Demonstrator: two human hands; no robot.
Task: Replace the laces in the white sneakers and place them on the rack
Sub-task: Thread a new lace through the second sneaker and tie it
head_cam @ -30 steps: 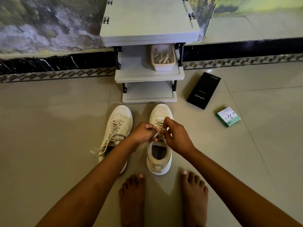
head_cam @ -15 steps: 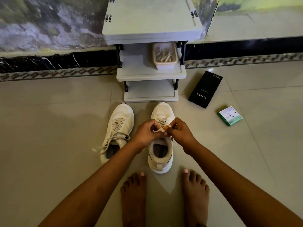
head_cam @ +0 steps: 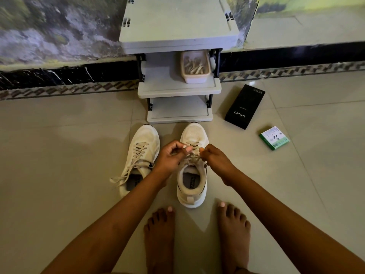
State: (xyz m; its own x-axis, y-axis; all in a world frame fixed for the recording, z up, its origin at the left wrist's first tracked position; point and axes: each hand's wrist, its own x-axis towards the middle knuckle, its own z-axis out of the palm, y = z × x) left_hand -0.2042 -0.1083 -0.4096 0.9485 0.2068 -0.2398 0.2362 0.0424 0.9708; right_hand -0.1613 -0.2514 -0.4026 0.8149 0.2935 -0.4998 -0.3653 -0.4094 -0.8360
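Two white sneakers stand on the tiled floor in front of a grey rack (head_cam: 178,88). The left sneaker (head_cam: 141,153) is laced in beige, with loose lace ends trailing off to the left. Over the right sneaker (head_cam: 192,186) both hands work its beige lace (head_cam: 192,155). My left hand (head_cam: 171,156) pinches the lace on the shoe's left side, and my right hand (head_cam: 214,158) pinches it on the right side. The fingers hide how the lace is crossed.
A pale tub (head_cam: 195,67) holding several laces sits on the rack's middle shelf. A black phone box (head_cam: 245,106) and a small green-and-white box (head_cam: 274,140) lie on the floor to the right. My bare feet (head_cam: 197,234) stand just behind the shoes.
Both hands stayed on the right sneaker's lace and drew slightly apart, left hand leftward and right hand rightward. The sneakers have not moved.
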